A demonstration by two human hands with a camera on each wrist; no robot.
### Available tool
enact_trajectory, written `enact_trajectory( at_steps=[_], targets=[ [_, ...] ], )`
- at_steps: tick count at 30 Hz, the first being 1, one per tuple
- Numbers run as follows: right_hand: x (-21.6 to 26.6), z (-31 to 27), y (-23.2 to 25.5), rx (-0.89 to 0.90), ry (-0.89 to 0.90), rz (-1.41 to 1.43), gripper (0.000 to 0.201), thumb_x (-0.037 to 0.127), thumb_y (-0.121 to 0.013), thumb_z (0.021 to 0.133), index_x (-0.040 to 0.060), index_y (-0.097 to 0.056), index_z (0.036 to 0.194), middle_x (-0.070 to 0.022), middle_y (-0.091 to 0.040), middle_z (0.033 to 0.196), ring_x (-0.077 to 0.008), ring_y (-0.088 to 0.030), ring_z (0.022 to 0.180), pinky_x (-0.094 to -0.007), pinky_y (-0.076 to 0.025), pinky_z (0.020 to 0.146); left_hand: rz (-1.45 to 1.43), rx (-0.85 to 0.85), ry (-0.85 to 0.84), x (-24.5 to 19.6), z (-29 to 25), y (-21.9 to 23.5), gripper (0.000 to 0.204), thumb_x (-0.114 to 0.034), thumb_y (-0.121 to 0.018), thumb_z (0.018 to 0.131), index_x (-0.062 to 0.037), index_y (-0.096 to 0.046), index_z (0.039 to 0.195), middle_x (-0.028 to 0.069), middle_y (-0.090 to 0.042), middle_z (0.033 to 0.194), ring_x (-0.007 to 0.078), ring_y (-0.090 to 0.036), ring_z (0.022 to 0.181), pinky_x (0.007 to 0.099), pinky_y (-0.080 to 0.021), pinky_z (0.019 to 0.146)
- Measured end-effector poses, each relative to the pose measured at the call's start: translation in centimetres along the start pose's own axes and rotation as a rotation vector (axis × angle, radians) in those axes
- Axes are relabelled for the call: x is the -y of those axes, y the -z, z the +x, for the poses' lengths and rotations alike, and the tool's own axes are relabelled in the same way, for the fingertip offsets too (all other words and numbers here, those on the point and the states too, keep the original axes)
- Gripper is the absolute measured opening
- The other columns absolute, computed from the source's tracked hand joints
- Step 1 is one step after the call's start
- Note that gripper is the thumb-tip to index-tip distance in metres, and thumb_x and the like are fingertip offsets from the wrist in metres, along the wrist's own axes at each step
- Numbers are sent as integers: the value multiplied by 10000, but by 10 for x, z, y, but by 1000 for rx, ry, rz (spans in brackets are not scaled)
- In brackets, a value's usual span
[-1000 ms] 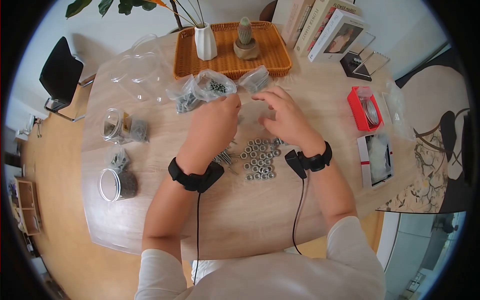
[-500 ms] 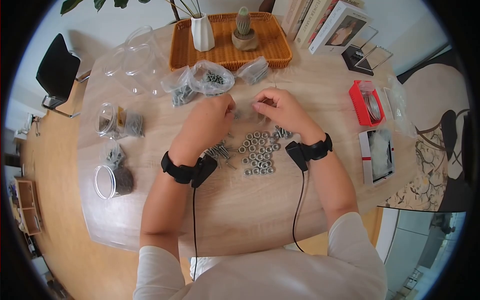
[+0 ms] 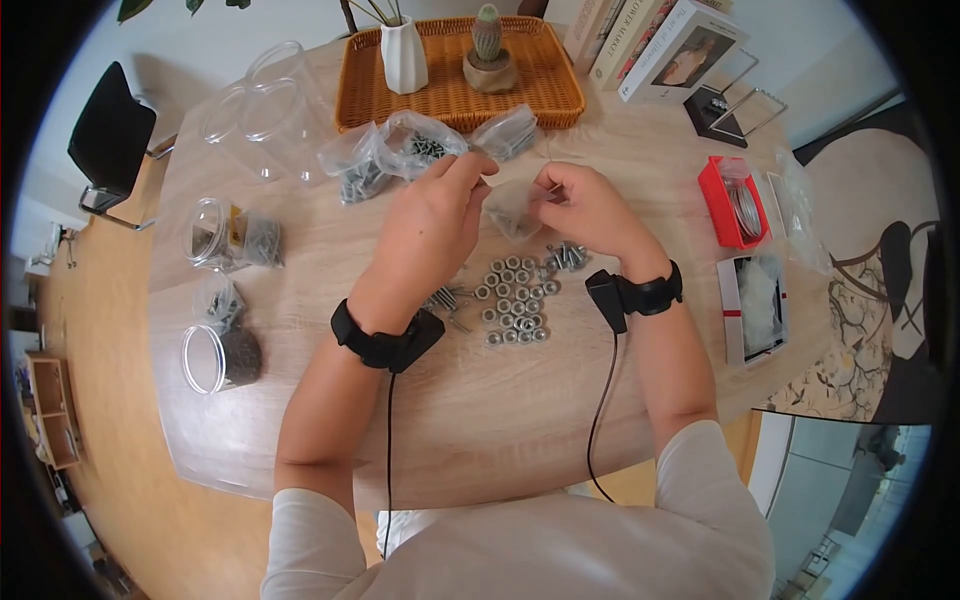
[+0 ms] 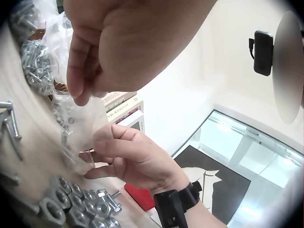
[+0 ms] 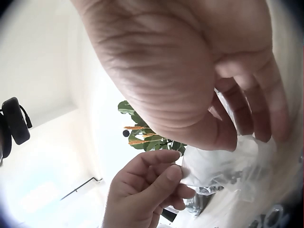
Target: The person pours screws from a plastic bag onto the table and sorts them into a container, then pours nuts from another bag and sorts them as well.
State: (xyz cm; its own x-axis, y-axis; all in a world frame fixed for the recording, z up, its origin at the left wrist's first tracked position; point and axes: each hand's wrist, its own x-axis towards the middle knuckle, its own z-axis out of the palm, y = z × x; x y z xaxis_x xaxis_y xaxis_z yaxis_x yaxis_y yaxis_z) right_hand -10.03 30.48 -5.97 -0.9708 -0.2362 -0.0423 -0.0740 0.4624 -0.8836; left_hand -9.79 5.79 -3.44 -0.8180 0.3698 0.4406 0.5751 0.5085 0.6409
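Head view is showing hex nuts (image 3: 515, 305) lying in a cluster near the person, just below both hands, with loose screws (image 3: 447, 298) beside them on the left and a few bolts (image 3: 567, 256) on the right. Bags of screws (image 3: 395, 162) are sitting just beyond the hands, in front of a wicker tray (image 3: 540, 95) carrying a white vase (image 3: 403, 58) and a cactus (image 3: 488, 60). Clear jars (image 3: 215, 300) are standing at the left, a red box (image 3: 722, 205) at the right. Everything is resting on a light wooden table (image 3: 480, 420); a black chair (image 3: 105, 135) is standing far left. Left hand (image 3: 432, 225) and right hand (image 3: 590, 210) are each pinching an edge of a small clear plastic bag (image 3: 512, 205), holding it raised between them above the nuts
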Motion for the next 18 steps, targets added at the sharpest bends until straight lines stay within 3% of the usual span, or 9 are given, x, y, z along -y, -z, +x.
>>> enact_trajectory(
  at_steps=[4, 6, 9, 12, 18],
  targets=[
    [4, -2, 3, 19, -37, -55, 105, 37, -732, 903, -27, -698, 980, -93, -746, 884, -163, -694, 822, -334, -569, 768, -152, 47, 53, 0, -1, 0, 270, -8, -732, 976, 10, -681, 1240, 192, -754, 1020, 326, -773, 887, 399, -602, 783],
    [2, -2, 5, 55, -23, -44, 71, 3, -696, 939, 0, -658, 998, 2, -693, 929, -87, -649, 878, -274, -541, 787, -180, 62, 94, -2, -3, 0, 280, -10, -742, 973, 6, -679, 1246, 182, -759, 1013, 313, -772, 886, 390, -604, 783],
    [1, -1, 5, 55, -54, 20, 83, 9, -708, 955, 9, -653, 1018, 20, -682, 931, -75, -642, 881, -266, -535, 777, -155, 97, 109, 3, -3, -1, 298, -13, -751, 973, -4, -681, 1262, 158, -770, 998, 289, -771, 884, 377, -606, 786],
    [-2, 0, 3, 6, -2, 61, 88, 44, -717, 906, -12, -682, 962, -59, -728, 869, -144, -667, 805, -322, -550, 744, -107, 92, 66, 5, -3, -4, 307, -16, -749, 978, -18, -685, 1279, 139, -776, 978, 275, -768, 880, 370, -606, 787],
    [3, -1, 8, 4, -56, 56, 87, 67, -710, 918, -4, -680, 960, -47, -708, 858, -124, -640, 788, -311, -535, 724, -173, 45, 62, -2, -1, -3, 318, -20, -746, 982, -30, -683, 1293, 136, -777, 990, 273, -756, 863, 368, -606, 785]
  ],
)
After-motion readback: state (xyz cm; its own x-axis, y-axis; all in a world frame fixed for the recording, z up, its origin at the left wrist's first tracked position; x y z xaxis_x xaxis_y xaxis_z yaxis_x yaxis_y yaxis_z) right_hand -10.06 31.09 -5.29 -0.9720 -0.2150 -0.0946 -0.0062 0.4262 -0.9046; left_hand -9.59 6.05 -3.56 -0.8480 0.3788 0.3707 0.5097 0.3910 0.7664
